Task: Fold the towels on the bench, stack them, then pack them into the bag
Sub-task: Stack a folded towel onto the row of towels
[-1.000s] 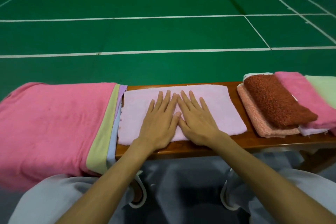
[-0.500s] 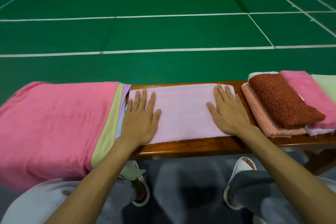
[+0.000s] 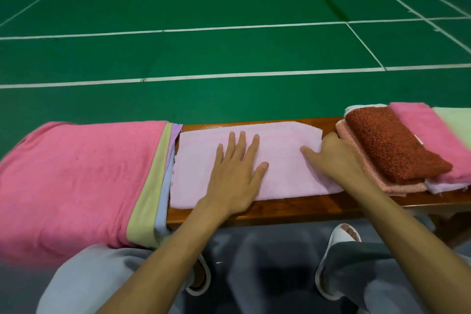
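A light pink towel [image 3: 280,150] lies folded flat on the wooden bench [image 3: 293,208]. My left hand [image 3: 237,171] presses on its middle with straight, spread fingers. At the towel's right edge is my right hand [image 3: 334,158], thumb on top and fingers curled around the edge; the far right corner there looks slightly lifted. A pile of spread towels drapes over the bench's left end, with a bright pink one [image 3: 76,173] on top and yellow-green, lilac and blue edges [image 3: 163,186] showing beneath. No bag is in view.
Folded towels sit at the right end: a rust one [image 3: 390,145] on a salmon one [image 3: 405,186], then pink [image 3: 433,130] and pale green [image 3: 456,117]. Green court floor [image 3: 229,53] lies beyond the bench. My knees and white slippers [image 3: 334,250] are below its front edge.
My left hand has slid from the towel's left edge to its middle. My right hand has moved right to the towel's right edge and curled its fingers around it.
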Demonstrator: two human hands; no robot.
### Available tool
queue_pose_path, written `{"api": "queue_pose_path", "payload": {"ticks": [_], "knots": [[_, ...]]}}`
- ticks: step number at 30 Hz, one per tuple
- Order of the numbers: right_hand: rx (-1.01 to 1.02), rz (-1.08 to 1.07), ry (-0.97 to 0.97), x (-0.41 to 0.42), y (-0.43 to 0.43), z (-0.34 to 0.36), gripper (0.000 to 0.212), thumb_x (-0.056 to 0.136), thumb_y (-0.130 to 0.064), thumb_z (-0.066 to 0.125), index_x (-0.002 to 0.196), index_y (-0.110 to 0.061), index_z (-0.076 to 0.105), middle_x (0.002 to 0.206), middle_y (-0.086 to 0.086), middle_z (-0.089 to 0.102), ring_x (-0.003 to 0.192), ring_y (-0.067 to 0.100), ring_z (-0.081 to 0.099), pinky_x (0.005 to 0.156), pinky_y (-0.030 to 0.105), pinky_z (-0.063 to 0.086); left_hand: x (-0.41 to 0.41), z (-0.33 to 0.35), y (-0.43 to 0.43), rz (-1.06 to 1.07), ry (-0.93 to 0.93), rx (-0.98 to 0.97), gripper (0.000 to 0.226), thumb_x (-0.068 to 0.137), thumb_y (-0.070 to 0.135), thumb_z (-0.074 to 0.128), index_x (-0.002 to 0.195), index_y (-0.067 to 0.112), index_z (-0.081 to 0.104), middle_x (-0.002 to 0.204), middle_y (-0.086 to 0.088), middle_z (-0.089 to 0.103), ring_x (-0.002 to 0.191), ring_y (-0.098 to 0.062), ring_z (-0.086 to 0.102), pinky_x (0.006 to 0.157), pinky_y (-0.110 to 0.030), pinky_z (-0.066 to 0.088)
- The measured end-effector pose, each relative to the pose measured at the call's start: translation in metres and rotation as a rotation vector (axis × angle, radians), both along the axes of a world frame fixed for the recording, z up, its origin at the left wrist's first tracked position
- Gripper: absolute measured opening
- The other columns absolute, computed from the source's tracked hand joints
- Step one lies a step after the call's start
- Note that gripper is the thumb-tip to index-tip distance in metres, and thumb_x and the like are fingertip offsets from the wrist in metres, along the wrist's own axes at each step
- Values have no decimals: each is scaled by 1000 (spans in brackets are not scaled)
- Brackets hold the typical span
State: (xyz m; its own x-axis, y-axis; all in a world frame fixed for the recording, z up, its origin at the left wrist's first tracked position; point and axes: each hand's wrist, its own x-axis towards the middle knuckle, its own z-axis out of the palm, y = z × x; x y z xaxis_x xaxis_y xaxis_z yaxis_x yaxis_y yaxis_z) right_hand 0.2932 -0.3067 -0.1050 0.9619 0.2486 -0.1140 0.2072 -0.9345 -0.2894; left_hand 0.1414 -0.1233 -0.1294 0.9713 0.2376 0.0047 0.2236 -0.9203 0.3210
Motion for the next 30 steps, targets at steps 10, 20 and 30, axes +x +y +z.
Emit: {"api": "queue_pose_path", "payload": {"ticks": [10,20,30], "knots": [[496,-32,233,22,-19,4,41,91,-11,69,126,-13,47,120,8,59,109,29,59,87,37,46,22,-18,-24,-15,58,112,81,91,69,-12,164,36,-4,172,0,-14,157,-27,-19,126,-54,-10],[1172,-140,234,21,-17,49,79,81,15,61,144,-29,44,88,4,69,73,21,62,62,29,52,46,3,-49,14,-81,-461,56,108,55,18,163,40,18,172,10,13,159,-13,2,129,-43,-7],[1133,426,359,-45,71,46,98,80,13,71,154,-38,31,136,2,65,111,24,70,86,41,61,33,65,10,289,-52,-2106,79,92,70,56,145,12,56,125,-16,67,105,-35,68,100,-52,50]]}}
